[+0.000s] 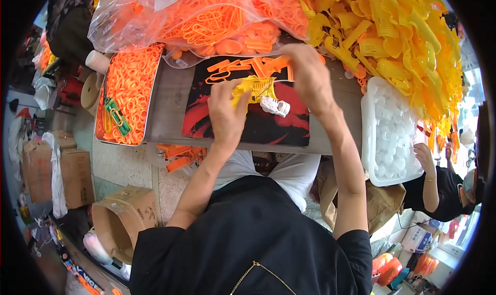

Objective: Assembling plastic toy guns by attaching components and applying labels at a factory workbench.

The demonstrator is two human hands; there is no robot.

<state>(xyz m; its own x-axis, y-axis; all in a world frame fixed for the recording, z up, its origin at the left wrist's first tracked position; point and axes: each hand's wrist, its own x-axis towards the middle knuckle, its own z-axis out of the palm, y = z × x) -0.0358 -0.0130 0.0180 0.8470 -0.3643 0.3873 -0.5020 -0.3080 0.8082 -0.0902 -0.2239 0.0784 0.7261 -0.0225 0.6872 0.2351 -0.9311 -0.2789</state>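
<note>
My left hand is closed on a yellow plastic shell with slots in it, held above a black and red mat. A white plastic part with a round end sits at the shell's lower right side, and a thin wire runs near it. My right hand is raised just right of the shell, smeared by motion, so its fingers cannot be made out. Behind both hands, several loose orange plastic pieces lie along the mat's far edge.
On the left stands a tray of small orange rings with a green-handled tool on top. Clear bags of orange parts and a heap of yellow shells fill the back. At right are a white bin of white caps and another person's hand.
</note>
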